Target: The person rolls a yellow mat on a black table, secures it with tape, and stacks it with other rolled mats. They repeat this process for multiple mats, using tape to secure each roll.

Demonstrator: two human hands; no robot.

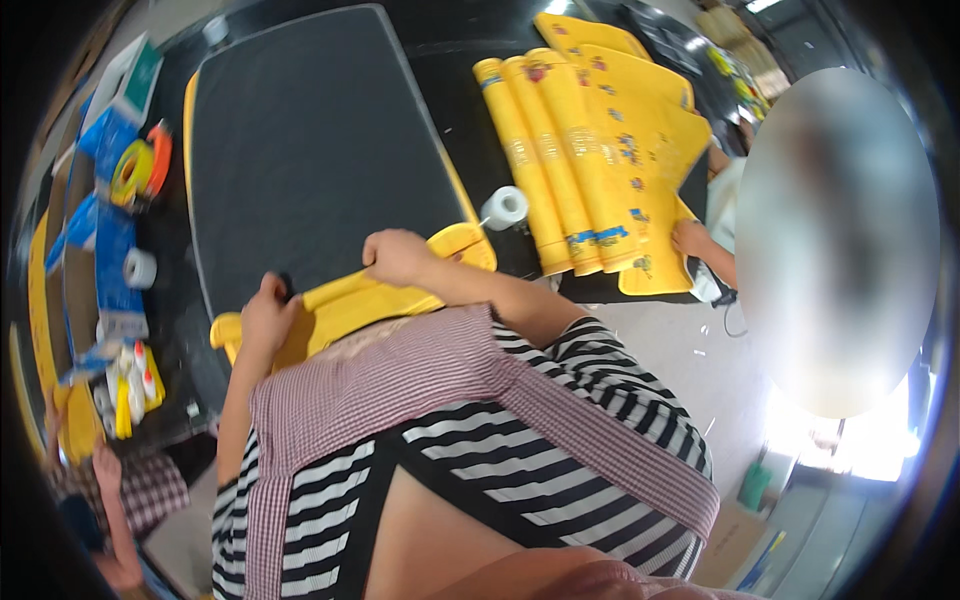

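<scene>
A large mat with a dark back (310,140) lies lengthwise on the black table, a thin yellow edge showing along its sides. Its near end is curled over, exposing the yellow face as a partial roll (350,292). My left hand (268,315) is closed round the roll's left part, with a small dark thing by its fingertips that I cannot make out. Farther right, my right hand (398,258) bends its fingers over the roll's upper edge. Beyond the roll's right end stands a white tape roll (506,207).
Several rolled yellow mats (545,160) and flat yellow printed mats (650,150) lie at the right, where a co-worker's hand (692,238) touches one. Blue boxes (100,240), yellow tape (131,172), another white roll (140,268) and white bottles (128,385) line the left side.
</scene>
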